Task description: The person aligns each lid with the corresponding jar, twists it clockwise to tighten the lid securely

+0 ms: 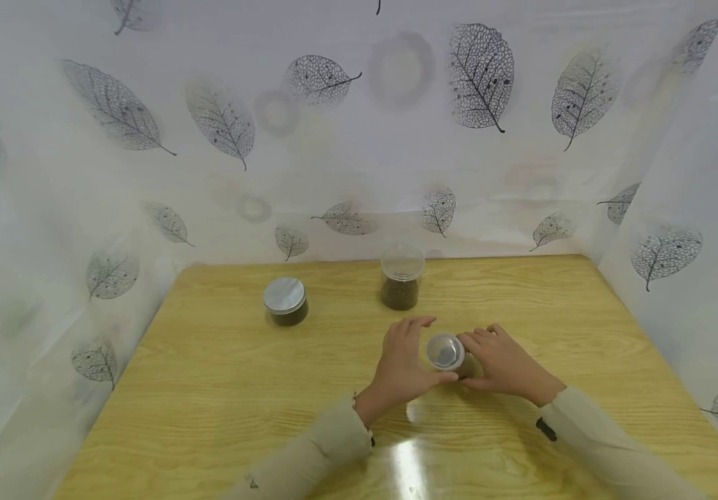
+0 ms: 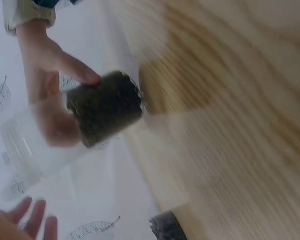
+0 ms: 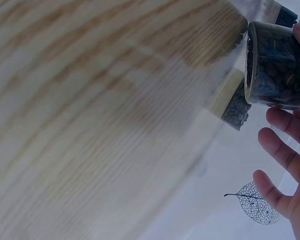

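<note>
A clear plastic jar (image 1: 445, 352), partly filled with dark beans (image 3: 277, 70), stands on the table before the person. The right hand (image 1: 504, 364) grips its side, with the thumb against the bean-filled part in the left wrist view. Around the other side of the jar's round top curves the left hand (image 1: 401, 364), its thumb and fingers spread wide. In the left wrist view, the left fingers (image 2: 35, 220) appear apart from the jar; whether the left thumb touches it cannot be told. The jar's upper part is see-through, above the beans.
Behind the hands, a taller clear jar (image 1: 400, 292) with dark contents stands near the back of the wooden table (image 1: 221, 389). A silver-lidded jar (image 1: 285, 298) stands to its left. White leaf-patterned sheeting (image 1: 346, 153) encloses the table's back and sides.
</note>
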`<state>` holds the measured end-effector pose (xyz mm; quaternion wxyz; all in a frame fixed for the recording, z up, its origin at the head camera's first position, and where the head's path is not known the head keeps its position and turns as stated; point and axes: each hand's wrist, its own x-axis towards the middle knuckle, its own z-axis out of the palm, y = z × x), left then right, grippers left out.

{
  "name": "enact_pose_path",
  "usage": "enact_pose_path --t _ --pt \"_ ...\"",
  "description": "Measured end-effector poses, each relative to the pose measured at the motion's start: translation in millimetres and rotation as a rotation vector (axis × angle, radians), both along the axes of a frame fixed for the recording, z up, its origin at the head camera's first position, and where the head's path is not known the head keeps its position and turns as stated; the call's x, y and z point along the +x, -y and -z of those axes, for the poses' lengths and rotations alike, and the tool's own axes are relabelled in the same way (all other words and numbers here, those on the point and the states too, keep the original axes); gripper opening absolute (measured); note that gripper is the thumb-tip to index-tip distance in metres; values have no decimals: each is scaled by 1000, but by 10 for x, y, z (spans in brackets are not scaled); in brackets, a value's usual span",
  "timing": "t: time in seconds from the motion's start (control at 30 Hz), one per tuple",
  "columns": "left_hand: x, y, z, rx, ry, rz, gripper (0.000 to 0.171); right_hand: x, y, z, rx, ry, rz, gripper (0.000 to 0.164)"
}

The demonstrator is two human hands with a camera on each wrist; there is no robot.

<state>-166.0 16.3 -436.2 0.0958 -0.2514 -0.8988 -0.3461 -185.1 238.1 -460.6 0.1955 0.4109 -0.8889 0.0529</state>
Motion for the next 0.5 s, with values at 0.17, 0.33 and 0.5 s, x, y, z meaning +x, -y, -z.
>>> enact_pose_path --t 0.17,0.33,0.5 --pt "119 -76 5 -16 -63 -159 79 1 -3 6 1 -3 9 74" --pt "129 -97 35 -11 -71 -190 70 3 10 8 -2 12 15 72" --pt "109 -88 35 -6 -53 -164 64 9 22 -6 -5 9 15 71"
